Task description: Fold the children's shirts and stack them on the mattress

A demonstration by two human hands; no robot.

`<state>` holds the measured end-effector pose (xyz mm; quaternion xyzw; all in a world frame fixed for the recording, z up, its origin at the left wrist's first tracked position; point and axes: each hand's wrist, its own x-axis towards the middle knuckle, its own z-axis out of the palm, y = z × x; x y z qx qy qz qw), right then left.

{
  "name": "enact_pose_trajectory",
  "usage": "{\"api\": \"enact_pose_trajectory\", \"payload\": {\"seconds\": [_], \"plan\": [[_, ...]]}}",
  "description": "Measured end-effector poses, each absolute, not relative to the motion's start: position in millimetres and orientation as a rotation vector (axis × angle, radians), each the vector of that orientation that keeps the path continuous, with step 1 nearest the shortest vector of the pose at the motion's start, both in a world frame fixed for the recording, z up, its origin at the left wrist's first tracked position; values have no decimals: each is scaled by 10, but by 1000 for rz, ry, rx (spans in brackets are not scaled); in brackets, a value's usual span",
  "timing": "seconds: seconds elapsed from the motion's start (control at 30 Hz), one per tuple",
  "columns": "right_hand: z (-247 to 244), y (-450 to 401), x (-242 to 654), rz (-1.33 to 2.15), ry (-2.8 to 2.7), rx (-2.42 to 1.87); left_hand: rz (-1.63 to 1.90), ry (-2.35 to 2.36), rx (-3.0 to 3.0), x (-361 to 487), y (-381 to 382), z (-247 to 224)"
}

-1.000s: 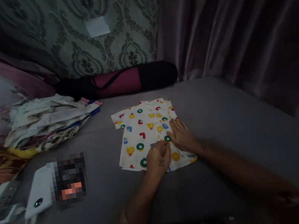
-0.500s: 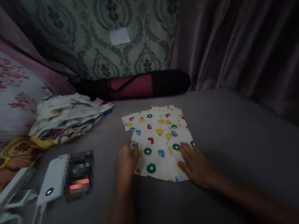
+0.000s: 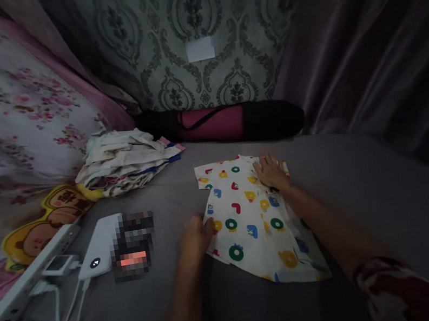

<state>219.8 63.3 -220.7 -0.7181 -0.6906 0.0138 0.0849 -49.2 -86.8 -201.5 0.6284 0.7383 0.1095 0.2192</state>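
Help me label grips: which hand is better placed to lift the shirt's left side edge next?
Left, I'd judge: the left hand is right at that edge of the shirt, while the right hand lies across the cloth, near the collar.

I'm seeing a white short-sleeved shirt with colourful prints (image 3: 236, 207) showing soft, matt cloth, the flat grey sheet (image 3: 350, 187) looking smooth and matt, and the white rectangular power bank (image 3: 101, 245) gleaming like smooth plastic.

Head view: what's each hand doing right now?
Left hand: closed on the shirt's side edge.
Right hand: open, fingers spread on the shirt near its collar.
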Motion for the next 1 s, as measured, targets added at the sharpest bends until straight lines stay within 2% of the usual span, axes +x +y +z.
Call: {"api": "enact_pose_trajectory", "payload": {"seconds": [0.17, 0.33, 0.53, 0.7, 0.9, 1.0], "plan": [[-2365, 783, 2193, 199, -2058, -2209, 251, 2067, 1737, -498, -914, -1942], [-2155, 832, 2124, 230, -2055, -2137, 209, 2071, 1738, -490, -931, -1873], [-1894, 917, 1274, 358, -2227, -1879, 189, 2060, 1735, -478, -926, -1807], [-1926, 877, 480, 448, -2299, -1759, 186, 2045, 1738, -450, -921, -1818], [-2091, 761, 118, 443, -2113, -1890, 166, 2044, 1754, -439, -909, -1859], [-2121, 772, 94, 616, -1913, -1851, 197, 2027, 1763, -443, -919, -1856]]}}
